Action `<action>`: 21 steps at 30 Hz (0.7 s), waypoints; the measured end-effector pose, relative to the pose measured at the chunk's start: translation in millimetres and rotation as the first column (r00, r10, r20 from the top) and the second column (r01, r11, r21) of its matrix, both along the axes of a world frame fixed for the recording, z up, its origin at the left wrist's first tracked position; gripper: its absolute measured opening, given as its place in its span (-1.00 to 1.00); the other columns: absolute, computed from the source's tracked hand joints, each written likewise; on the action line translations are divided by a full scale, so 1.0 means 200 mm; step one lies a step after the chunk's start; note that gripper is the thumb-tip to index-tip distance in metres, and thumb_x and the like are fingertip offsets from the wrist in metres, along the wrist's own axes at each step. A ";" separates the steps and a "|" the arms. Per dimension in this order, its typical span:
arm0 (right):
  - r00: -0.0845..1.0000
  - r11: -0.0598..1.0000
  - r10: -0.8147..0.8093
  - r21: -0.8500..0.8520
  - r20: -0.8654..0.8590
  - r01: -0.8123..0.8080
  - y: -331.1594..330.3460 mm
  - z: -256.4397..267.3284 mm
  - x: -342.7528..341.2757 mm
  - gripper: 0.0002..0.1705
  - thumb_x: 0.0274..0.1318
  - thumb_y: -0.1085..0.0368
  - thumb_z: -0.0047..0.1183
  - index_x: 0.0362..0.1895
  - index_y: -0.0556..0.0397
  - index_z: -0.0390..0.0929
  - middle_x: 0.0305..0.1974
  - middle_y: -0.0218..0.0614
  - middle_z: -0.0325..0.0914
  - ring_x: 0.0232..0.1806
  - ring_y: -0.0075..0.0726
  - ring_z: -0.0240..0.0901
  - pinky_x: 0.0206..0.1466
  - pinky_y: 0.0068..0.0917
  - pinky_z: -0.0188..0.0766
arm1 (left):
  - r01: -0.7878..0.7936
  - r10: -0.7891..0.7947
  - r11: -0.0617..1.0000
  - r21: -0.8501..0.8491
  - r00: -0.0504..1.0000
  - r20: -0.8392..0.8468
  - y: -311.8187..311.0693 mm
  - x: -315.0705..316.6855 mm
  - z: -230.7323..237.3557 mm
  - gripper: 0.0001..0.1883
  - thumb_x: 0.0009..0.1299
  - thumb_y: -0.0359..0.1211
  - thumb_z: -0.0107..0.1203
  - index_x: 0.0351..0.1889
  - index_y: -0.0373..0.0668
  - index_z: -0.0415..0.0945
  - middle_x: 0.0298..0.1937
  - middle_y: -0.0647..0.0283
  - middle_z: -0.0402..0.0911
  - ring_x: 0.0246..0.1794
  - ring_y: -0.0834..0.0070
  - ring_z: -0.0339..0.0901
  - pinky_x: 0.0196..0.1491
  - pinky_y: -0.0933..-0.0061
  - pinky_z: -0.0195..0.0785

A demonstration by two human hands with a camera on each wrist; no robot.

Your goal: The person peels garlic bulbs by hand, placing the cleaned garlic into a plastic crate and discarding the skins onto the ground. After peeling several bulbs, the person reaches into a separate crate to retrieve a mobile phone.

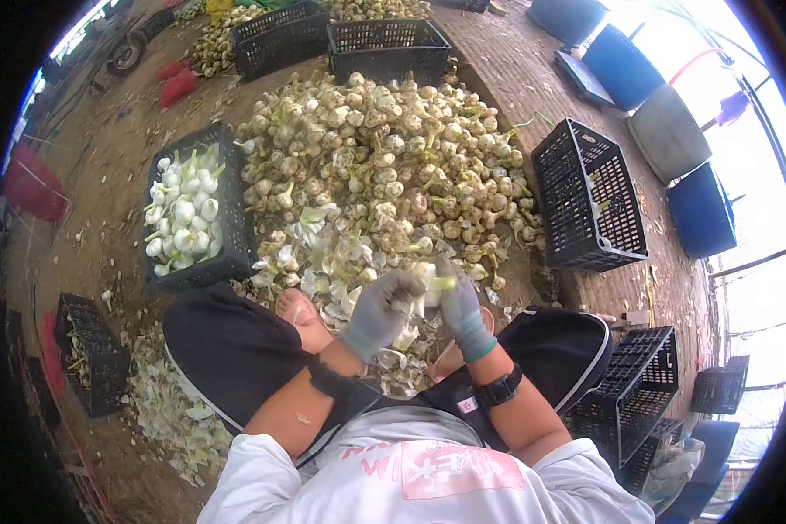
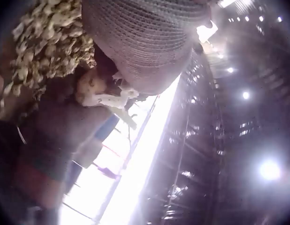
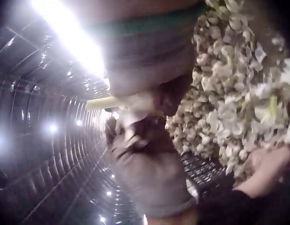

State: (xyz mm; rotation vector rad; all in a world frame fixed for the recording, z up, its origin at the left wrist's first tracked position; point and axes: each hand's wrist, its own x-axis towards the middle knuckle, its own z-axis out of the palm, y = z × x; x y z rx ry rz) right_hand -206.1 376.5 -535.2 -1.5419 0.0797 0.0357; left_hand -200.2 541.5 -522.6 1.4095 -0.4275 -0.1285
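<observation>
In front of my lap, my gloved right hand [image 1: 465, 310] grips a garlic bulb [image 1: 430, 278] whose pale green stem crosses its fingers. My gloved left hand [image 1: 382, 313] is close against the bulb from the other side, fingers curled. In the left wrist view, loose white skin [image 2: 112, 100] hangs between the left fingers and the bulb [image 2: 91, 86]. The stem [image 3: 100, 103] sticks out past the right hand in the right wrist view. A big heap of unpeeled garlic [image 1: 384, 157] lies just beyond the hands.
A black crate [image 1: 203, 272] of white peeled garlic stands left of the heap. To the right is another black crate [image 1: 585, 196], and two more stand behind the heap. Shed garlic skins [image 1: 179, 415] cover the ground by the left knee. Stacked crates [image 1: 624, 393] stand at the right.
</observation>
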 end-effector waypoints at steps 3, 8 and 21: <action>0.942 0.962 0.157 0.263 -0.298 -0.077 -0.03 0.01 -0.02 -0.41 0.38 -0.08 -0.24 0.21 0.15 0.30 -0.01 -0.22 0.51 -0.05 -0.39 0.52 -0.03 -0.45 0.50 | -0.092 0.022 0.983 -0.157 0.916 -0.400 0.03 0.06 -0.03 -0.95 0.41 -0.50 0.00 -0.21 -0.19 0.45 -0.23 0.40 0.54 -0.15 0.63 0.46 -0.04 0.55 0.35; 0.946 0.767 0.268 0.635 -0.185 -0.093 -0.03 -0.06 -0.05 -0.05 0.15 -0.32 -0.06 0.36 0.14 0.08 0.13 -0.18 0.44 0.02 -0.32 0.50 0.01 -0.44 0.49 | -0.185 0.170 0.982 -0.023 0.939 -0.299 0.06 0.15 -0.16 -0.69 0.22 -0.72 -0.19 -0.20 -0.21 0.47 -0.26 0.34 0.56 -0.18 0.59 0.48 -0.03 0.56 0.33; 0.938 0.969 -0.228 0.032 -0.263 0.244 -0.05 -0.03 0.01 -0.53 0.38 0.15 -0.17 0.24 0.14 0.35 -0.04 -0.31 0.52 -0.07 -0.48 0.47 0.02 -0.54 0.37 | -0.191 -0.064 0.779 0.597 0.923 0.379 0.02 0.13 -0.02 -0.56 0.22 -0.39 0.23 0.09 -0.07 0.47 0.06 0.09 0.51 0.06 0.17 0.49 0.11 0.25 0.36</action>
